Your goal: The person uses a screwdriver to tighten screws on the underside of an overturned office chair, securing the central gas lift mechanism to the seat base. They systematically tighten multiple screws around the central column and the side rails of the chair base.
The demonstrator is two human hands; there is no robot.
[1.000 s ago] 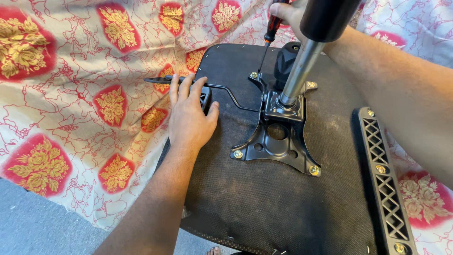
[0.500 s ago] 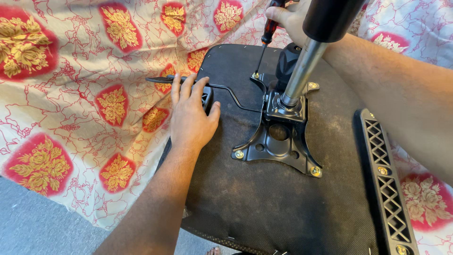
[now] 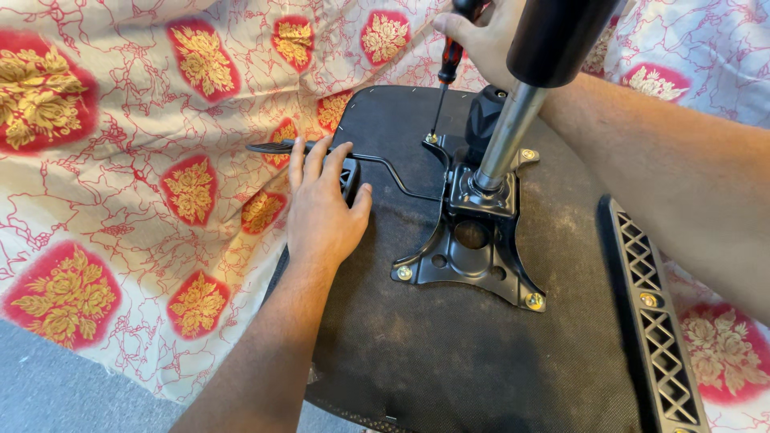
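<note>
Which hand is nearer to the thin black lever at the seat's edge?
Left. The left hand lies flat with its fingers on the lever. The right hand is farther away, holding a screwdriver.

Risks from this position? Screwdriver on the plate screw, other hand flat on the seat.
1. The screwdriver meets the screw at a tilt, so it may cam out.
2. A slip could send the tip toward the left hand, which lies close by on the seat underside.
3. The gas cylinder crowds the right hand.
</note>
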